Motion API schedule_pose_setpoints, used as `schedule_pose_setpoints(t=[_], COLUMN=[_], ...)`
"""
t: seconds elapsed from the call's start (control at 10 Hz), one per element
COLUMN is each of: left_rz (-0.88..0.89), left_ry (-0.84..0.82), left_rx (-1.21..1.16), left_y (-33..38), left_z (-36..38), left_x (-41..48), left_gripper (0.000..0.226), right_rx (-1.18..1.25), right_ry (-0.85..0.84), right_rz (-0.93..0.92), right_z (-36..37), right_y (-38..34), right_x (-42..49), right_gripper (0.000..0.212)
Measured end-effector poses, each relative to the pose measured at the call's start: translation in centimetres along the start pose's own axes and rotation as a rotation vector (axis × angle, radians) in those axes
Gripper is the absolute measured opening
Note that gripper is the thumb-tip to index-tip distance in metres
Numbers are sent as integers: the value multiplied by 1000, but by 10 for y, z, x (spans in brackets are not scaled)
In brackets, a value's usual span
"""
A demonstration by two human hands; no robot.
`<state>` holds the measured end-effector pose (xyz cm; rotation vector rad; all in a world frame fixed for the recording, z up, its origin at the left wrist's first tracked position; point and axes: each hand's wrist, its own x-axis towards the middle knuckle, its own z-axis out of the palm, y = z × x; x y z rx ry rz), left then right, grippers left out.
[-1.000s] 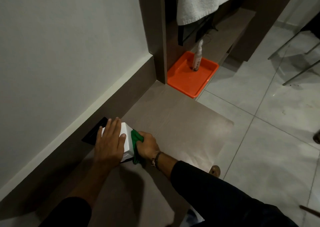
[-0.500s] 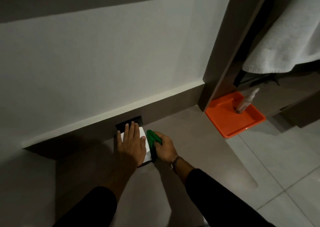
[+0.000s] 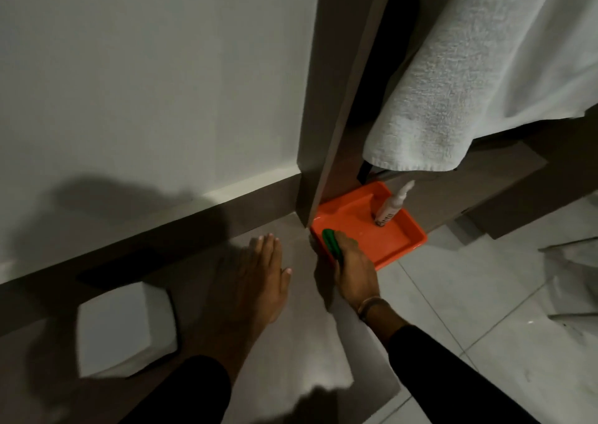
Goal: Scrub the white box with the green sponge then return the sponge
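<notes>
The white box stands alone on the brown floor panel at the lower left, by the wall's skirting. My right hand grips the green sponge and holds it over the near left corner of the orange tray. Whether the sponge touches the tray I cannot tell. My left hand hovers flat and open, fingers together, over the floor between the box and the tray, holding nothing.
A white spray bottle leans in the tray's far side. A white towel hangs above it. A brown vertical panel rises just left of the tray. Pale floor tiles spread to the right.
Both hands have left the box. My right hand carried the sponge rightward to the orange tray; my left hand lifted off the box and moved right. The view shifted toward the tray.
</notes>
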<state>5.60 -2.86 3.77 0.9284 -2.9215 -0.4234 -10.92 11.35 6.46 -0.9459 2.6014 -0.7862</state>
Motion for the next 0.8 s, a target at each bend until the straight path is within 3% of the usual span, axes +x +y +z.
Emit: schedule_pose_setpoints(t=[0.1,0.4,0.6,0.7,0.8], left_rz=[7,52,25,26,0], left_ry=[-8,0,-29,-27,52], left_rx=[49,207,216,221,203], left_y=[15,7,11,5,4], left_z=[42,98,92,72,52], left_x=[29,40,41,27,8], left_gripper=[69,75,76,71,69], right_rx=[-158,-411,-452,-444,-338], right_ry=[-26,-175,-283,-278,-151], right_rz=[-7,-65,-43,-22,-37], right_z=[5,73,68,51,23], right_y=[52,115,108,94,73], right_x=[54,110,104,96,71], right_gripper=[48,52,62,79,87])
